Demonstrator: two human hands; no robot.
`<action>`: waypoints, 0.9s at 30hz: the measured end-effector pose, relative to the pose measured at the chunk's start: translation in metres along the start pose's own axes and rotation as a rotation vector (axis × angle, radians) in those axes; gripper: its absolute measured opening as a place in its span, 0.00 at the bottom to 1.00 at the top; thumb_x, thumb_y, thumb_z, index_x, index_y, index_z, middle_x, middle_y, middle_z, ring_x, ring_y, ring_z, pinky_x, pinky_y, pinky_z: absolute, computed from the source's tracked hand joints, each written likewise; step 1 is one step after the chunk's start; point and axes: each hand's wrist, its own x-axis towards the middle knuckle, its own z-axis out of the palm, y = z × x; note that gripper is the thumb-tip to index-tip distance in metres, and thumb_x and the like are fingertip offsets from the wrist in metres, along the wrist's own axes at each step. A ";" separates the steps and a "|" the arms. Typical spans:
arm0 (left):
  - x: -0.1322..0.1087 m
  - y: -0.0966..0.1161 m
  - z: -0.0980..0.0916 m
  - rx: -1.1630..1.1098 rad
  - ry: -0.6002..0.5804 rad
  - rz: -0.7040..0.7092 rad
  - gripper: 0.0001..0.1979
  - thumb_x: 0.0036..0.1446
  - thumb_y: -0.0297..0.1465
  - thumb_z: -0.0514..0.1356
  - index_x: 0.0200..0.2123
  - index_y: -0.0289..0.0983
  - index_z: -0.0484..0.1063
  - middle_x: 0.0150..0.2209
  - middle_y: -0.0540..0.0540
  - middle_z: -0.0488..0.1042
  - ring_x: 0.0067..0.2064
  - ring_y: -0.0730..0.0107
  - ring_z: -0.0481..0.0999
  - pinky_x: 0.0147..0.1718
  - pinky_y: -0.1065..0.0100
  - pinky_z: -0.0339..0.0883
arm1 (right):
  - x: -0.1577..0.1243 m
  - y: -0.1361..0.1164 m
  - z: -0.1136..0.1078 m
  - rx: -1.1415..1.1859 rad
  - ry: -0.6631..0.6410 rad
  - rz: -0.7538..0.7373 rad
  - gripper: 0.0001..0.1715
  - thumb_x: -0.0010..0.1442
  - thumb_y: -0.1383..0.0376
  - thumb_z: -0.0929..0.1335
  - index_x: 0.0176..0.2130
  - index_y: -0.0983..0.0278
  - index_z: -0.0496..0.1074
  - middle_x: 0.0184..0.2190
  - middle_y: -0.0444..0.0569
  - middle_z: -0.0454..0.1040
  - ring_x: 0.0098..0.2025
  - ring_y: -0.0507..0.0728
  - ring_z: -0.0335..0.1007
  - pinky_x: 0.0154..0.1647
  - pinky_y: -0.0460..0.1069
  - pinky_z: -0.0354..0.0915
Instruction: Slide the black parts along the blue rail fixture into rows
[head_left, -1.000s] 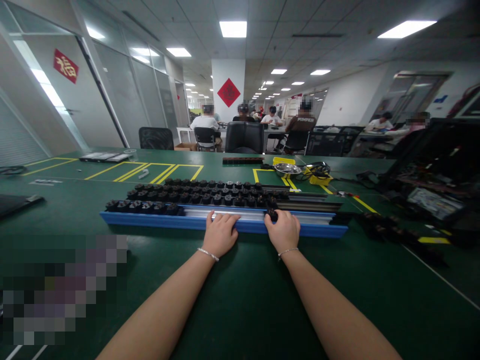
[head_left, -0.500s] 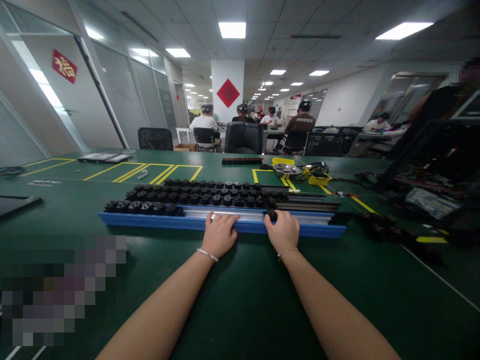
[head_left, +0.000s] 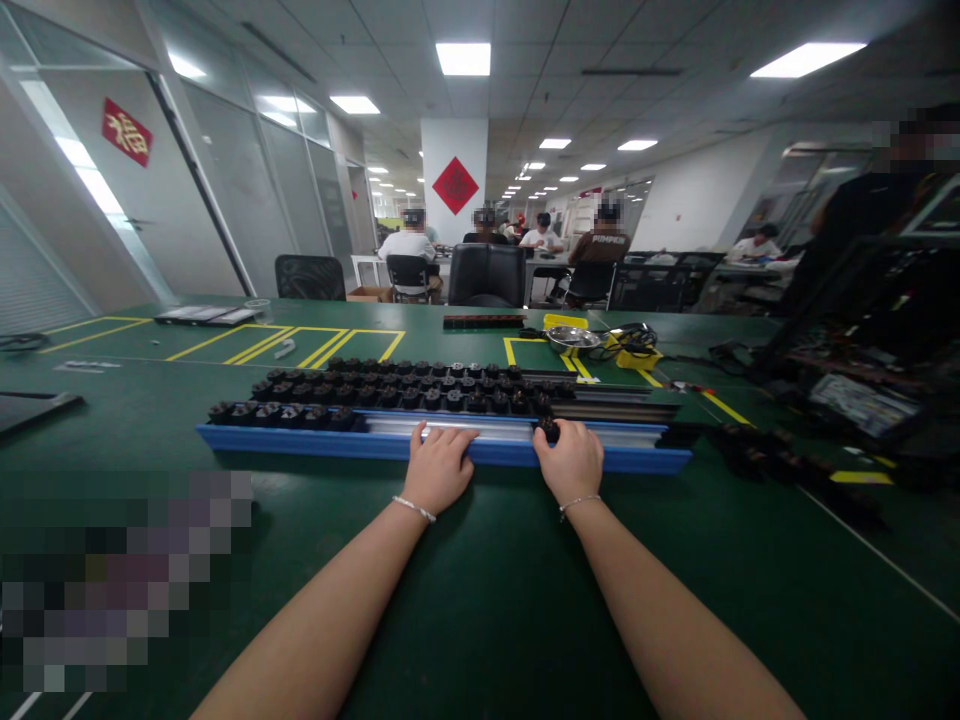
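A long blue rail (head_left: 300, 440) with a silvery inner channel lies across the table before me. Several black round-topped socket-like pieces (head_left: 289, 414) sit in its left part. My left hand (head_left: 439, 465) is closed over the rail's near wall at the middle, fingertips in the channel. Farther right, my right hand (head_left: 571, 460) grips a single black socket-like piece (head_left: 550, 430) in the channel between thumb and fingers; most of that piece shows left of the thumb, and the fingertips are partly hidden.
Behind the rail are more rows of black pieces (head_left: 420, 385) on dark rails. A metal dish (head_left: 574, 339), yellow bins (head_left: 637, 358) and cables lie at the back right. Dark parts (head_left: 787, 455) lie to the right, a flat case (head_left: 210, 313) back left. People sit beyond.
My right hand has shifted slightly to the right along the rail, with the black piece moving along. My left hand has stayed in place.
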 end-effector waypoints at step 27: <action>0.000 0.001 -0.001 -0.002 -0.015 -0.018 0.19 0.54 0.30 0.53 0.49 0.47 0.68 0.42 0.49 0.75 0.45 0.62 0.69 0.59 0.51 0.42 | 0.004 0.010 -0.004 -0.021 0.023 0.039 0.19 0.54 0.58 0.62 0.38 0.67 0.73 0.34 0.54 0.73 0.41 0.60 0.65 0.51 0.54 0.52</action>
